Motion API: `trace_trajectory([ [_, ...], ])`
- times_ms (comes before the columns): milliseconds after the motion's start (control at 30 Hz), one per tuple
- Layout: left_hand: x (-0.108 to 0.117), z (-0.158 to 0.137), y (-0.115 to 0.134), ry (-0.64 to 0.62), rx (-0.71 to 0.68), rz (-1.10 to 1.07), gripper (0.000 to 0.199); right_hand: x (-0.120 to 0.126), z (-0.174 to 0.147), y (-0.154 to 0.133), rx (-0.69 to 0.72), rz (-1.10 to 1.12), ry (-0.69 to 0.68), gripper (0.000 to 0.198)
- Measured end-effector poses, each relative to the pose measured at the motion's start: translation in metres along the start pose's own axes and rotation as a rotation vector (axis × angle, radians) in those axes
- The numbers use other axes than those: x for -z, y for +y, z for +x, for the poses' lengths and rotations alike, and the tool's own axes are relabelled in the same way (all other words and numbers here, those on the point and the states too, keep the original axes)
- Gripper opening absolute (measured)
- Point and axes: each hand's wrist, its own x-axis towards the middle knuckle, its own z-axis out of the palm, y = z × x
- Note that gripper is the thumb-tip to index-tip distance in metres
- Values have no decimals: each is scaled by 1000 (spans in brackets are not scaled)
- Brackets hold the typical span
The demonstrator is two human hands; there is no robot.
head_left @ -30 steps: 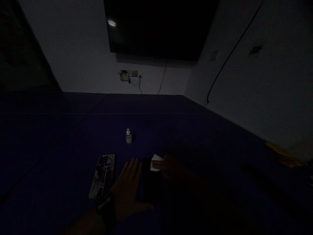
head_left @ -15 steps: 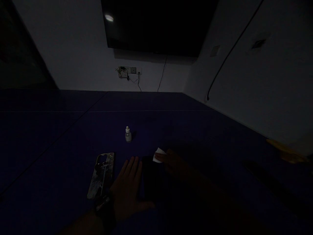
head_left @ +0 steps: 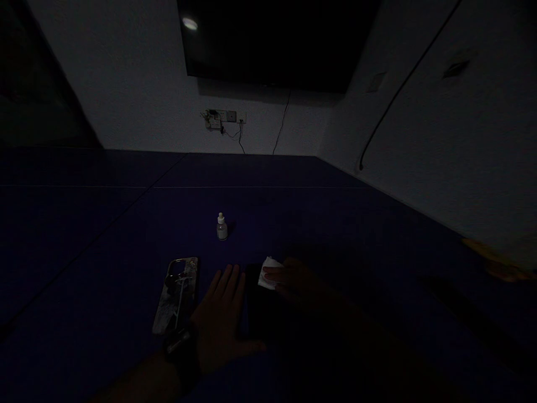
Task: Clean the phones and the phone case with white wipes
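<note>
My left hand (head_left: 221, 313) lies flat with its fingers stretched out and its thumb spread along the near end of a dark, flat, phone-like slab (head_left: 260, 313). A folded white wipe (head_left: 269, 272) is under the fingers of my right hand (head_left: 296, 279), pressed on the slab's far end. Much of the slab's outline is lost in the dark. Left of my left hand lies a patterned phone case (head_left: 178, 294) with a camera cutout. A small dropper bottle (head_left: 222, 228) with a white top stands upright beyond my hands.
The dark blue table (head_left: 260, 207) reaches to the wall, where a large screen (head_left: 268, 45) hangs above sockets (head_left: 224, 116) and cables. A long dark object (head_left: 461, 308) lies at the right. Something yellowish (head_left: 497, 260) is by the right wall.
My right hand has moved the wipe slightly left and nearer to me, and more of the wipe lies flat. My left hand keeps its place beside the slab. The view has shifted slightly.
</note>
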Motion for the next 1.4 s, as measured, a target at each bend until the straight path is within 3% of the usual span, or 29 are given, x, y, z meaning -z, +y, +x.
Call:
trace_trajectory([
  [100,0,0,0,-1,-2,2,121,-3,1,6,-91,11,130,35],
  [233,0,-1,-1,-18,0,-3,121,-6,4,10,-370,82,325,48],
  [300,0,-1,-1,-7,0,-15,122,-7,6,8,-451,117,322,51],
  [467,1,0,2,8,14,-29,124,-15,10,3,-511,140,236,34],
  [600,3,1,4,-14,35,-25,125,-18,15,5,-445,27,260,35],
  [700,4,2,5,-10,34,-40,125,-14,17,4,-296,-101,313,25],
  [833,5,2,5,-23,32,-44,124,-5,12,-6,40,-184,146,22],
  [900,6,2,5,-42,37,-28,124,-3,10,-12,127,-185,83,25],
  [1067,8,2,6,-32,22,20,123,-2,12,-21,199,-236,-44,38],
  [1233,12,4,8,-78,33,46,126,4,7,-18,186,-313,-4,36],
  [1400,11,3,8,-43,27,54,125,4,3,-19,263,-299,-1,41],
])
